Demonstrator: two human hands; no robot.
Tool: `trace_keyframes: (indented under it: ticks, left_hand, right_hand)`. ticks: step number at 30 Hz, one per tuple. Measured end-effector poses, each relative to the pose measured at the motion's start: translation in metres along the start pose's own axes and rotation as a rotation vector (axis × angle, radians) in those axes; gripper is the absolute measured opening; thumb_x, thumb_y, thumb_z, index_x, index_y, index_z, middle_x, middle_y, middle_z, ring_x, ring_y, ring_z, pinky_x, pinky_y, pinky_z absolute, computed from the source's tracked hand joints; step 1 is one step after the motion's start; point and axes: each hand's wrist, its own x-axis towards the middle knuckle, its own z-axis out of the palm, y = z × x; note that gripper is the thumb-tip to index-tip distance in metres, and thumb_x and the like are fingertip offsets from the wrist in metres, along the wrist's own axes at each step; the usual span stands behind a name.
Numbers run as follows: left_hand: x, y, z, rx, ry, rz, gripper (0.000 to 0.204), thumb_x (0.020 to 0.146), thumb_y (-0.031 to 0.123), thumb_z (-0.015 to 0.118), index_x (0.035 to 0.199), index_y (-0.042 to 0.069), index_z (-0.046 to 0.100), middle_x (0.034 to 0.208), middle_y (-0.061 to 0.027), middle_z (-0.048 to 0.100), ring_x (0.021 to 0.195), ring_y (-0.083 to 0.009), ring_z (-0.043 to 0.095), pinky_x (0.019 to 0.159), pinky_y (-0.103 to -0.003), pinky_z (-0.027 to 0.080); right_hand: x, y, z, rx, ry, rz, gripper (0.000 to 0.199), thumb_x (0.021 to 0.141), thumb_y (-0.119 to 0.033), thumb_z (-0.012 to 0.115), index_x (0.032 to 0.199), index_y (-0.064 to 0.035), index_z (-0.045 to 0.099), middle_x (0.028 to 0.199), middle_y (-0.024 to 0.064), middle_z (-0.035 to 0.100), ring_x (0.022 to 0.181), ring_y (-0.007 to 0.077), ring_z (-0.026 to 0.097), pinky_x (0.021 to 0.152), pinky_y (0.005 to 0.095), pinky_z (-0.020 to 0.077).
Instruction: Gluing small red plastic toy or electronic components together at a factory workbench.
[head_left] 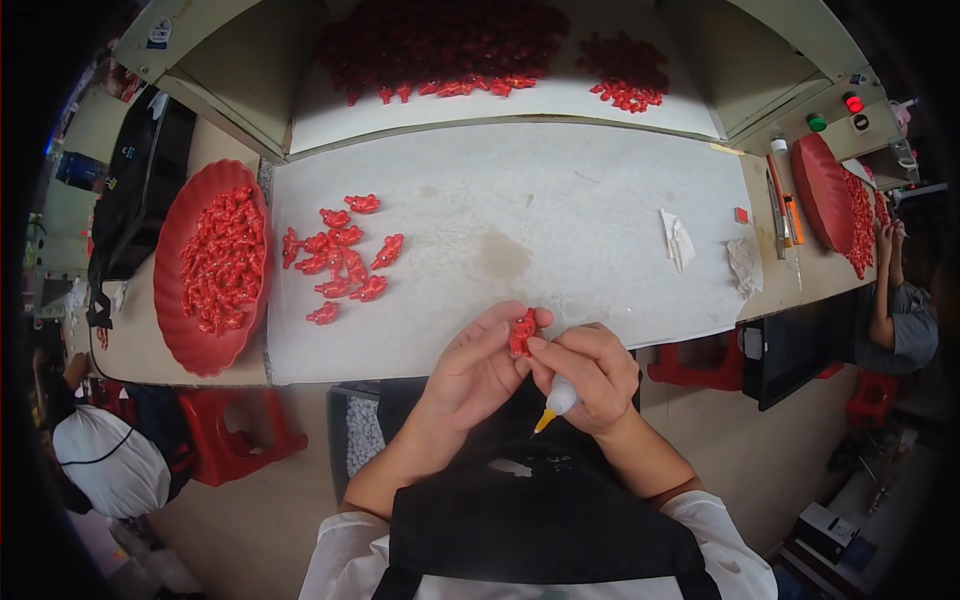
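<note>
The left hand [478, 368] pinched a small red figure [522, 332] between thumb and fingertips, just above the near edge of the desk [560, 230] and close to the person's chest. The right hand [592, 375] was closed around a small white bottle [561, 398] with a yellow nozzle, its fingertips also touching the figure, so both hands met at the piece.

The figure stood roughly upright in the grip, its long axis running away from the person toward the desk; which end was the front was too small to tell. The bottle lay the other way, nozzle pointing down and back toward the person's dark apron [540, 520].

The likeliest trouble, as I judged it, was a drip: with the nozzle aimed at the apron and the hand squeezing the bottle's body, whatever it held could leak onto cloth or fingers. The figure was also small and held only at its edges, so a slip of the thumb could drop it to the floor past the desk edge.

A loose cluster of red figures [335, 258] lay on the desk to the left, well apart from the hands, and a red tray [176, 330] heaped with more sat beyond it
</note>
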Motion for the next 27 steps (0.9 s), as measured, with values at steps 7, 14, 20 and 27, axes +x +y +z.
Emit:
trace_keyframes:
  ticks: [7,14,20,27]
  left_hand:
    - [-0.004,0.001,0.001,0.15,0.086,0.167,0.011,0.081,0.006,0.053,0.091,0.003,0.053,0.091,-0.0079,0.055,0.082,-0.0154,0.054,0.074,-0.027,0.044]
    - [-0.007,0.0,0.012,0.644,0.175,0.416,0.013,0.074,-0.001,0.06,0.084,0.002,0.053,0.083,-0.0056,0.053,0.077,-0.0113,0.052,0.071,-0.024,0.042]
    - [-0.009,-0.002,0.015,0.796,0.159,0.525,0.014,0.072,-0.006,0.059,0.083,0.0,0.054,0.086,-0.008,0.052,0.079,-0.0129,0.053,0.071,-0.024,0.044]
    - [-0.01,0.002,0.01,0.861,0.152,0.548,0.013,0.073,-0.006,0.058,0.084,-0.002,0.055,0.084,-0.008,0.053,0.078,-0.0131,0.054,0.069,-0.023,0.047]
  right_hand:
    - [0.006,-0.003,-0.005,0.328,-0.097,0.456,0.016,0.067,0.003,0.065,0.081,-0.0018,0.059,0.076,0.0081,0.056,0.065,0.0161,0.055,0.058,0.0244,0.0441]
    - [0.01,-0.005,-0.01,0.803,-0.113,0.876,0.009,0.073,0.001,0.06,0.082,0.0012,0.058,0.077,0.0051,0.056,0.072,0.009,0.052,0.065,0.0209,0.0412]
    - [0.013,0.002,-0.013,0.711,-0.239,0.819,0.008,0.073,0.0,0.06,0.081,0.0003,0.059,0.076,0.0042,0.056,0.071,0.0082,0.052,0.064,0.0208,0.0402]
    - [0.014,-0.002,-0.012,0.735,-0.22,0.838,0.009,0.072,0.002,0.06,0.081,0.0001,0.059,0.077,0.0062,0.057,0.071,0.0107,0.054,0.064,0.0222,0.0417]
